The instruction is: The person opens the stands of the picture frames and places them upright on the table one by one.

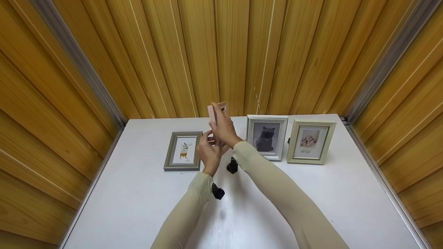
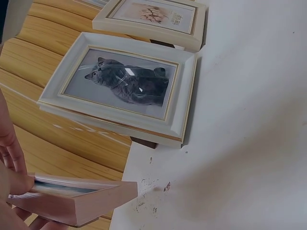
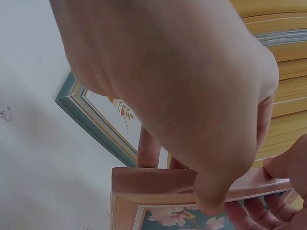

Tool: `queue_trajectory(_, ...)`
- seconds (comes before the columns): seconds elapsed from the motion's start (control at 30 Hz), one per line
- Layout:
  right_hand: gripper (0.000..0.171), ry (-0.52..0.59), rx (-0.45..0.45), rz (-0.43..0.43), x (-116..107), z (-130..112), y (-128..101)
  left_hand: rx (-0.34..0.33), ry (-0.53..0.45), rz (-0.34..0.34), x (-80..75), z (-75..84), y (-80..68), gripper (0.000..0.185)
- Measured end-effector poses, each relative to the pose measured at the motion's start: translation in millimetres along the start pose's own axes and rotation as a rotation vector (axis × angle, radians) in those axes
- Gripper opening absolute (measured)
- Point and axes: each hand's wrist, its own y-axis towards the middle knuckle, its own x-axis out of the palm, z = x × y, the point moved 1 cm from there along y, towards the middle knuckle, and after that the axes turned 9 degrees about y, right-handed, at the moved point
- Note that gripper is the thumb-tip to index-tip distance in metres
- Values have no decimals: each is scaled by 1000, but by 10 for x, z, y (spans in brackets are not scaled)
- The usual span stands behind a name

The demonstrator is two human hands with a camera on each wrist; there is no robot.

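A pink photo frame [image 1: 211,114] is held up off the white table, turned nearly edge-on in the head view. My right hand [image 1: 225,130] grips its upper part, with the thumb on the front and fingers behind in the right wrist view. Lower down, my left hand [image 1: 210,154] holds the same frame, partly hidden behind it. A floral picture [image 3: 180,218] shows inside the frame [image 3: 144,179] in the right wrist view. The left wrist view shows one corner of the pink frame [image 2: 103,201] with fingers around its other end.
A grey-green photo frame [image 1: 168,152] stands left of my hands on the white table [image 1: 138,193]. To the right stand a white frame with a cat picture [image 1: 265,138] and a cream frame [image 1: 327,145]. Wood-look panels [image 1: 193,62] enclose the back and sides.
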Motion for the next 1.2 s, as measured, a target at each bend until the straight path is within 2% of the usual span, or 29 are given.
queue_trajectory(0.17,72,29,2,-14,-35,0,10,35,-10,-13,-21,-14,9,27)
queue_trajectory(0.43,71,83,3,-24,-102,9,36,113,-86,-55,-56,-25,40,30)
queue_trajectory(0.67,72,137,-7,-31,-174,31,26,143,-147,-86,-86,-65,26,26)
queue_trajectory(0.8,72,162,-5,-30,-238,70,26,107,-169,-176,-101,-110,14,32)
queue_trajectory(1.03,73,254,8,-49,-388,142,19,-49,-220,-451,-119,-173,11,47)
queue_trajectory(1.2,74,274,-10,-62,-452,187,13,-120,-295,-532,-81,-192,11,49)
